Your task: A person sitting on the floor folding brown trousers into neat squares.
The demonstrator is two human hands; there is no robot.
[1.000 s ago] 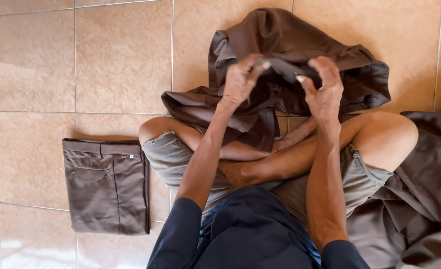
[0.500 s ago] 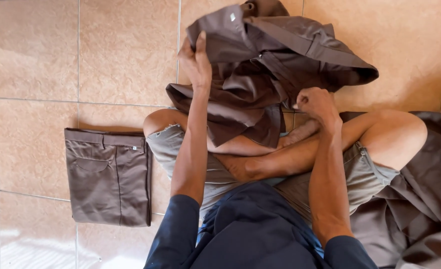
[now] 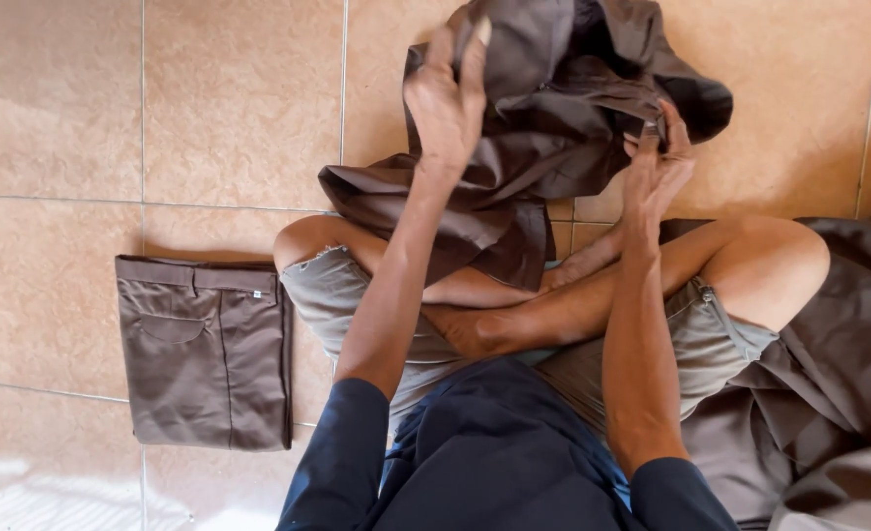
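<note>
Sitting cross-legged on a floor of tan tiles (image 3: 239, 98), a person is seen from above with both arms raised over the knees. A crumpled dark brown garment (image 3: 553, 128) is held up in front of the body, above the crossed legs (image 3: 514, 315), its lower folds hanging down to touch the shins.

The left hand (image 3: 445, 98) is lifted high at the upper left edge of the garment; cloth is pinched between the thumb and the fingers (image 3: 475, 44), which are kept close together and point upward. The right hand (image 3: 657, 172) is held lower, at the right side of the bundle; its fingers are curled and pressed together on a fold of the fabric, the thumb side being turned toward the cloth. How much fabric is gripped inside the right palm cannot be told.

Grey shorts (image 3: 357, 295) with a frayed hem are worn, and dark blue sleeves (image 3: 342, 462) cover the arms to the elbow.

To the left, well apart from the hands, a folded pair of brown trousers (image 3: 204, 349) is laid flat on the tiles, waistband at the top. On the right, a heap of similar brown cloth (image 3: 839, 393) is spread on the floor, touching the right knee
</note>
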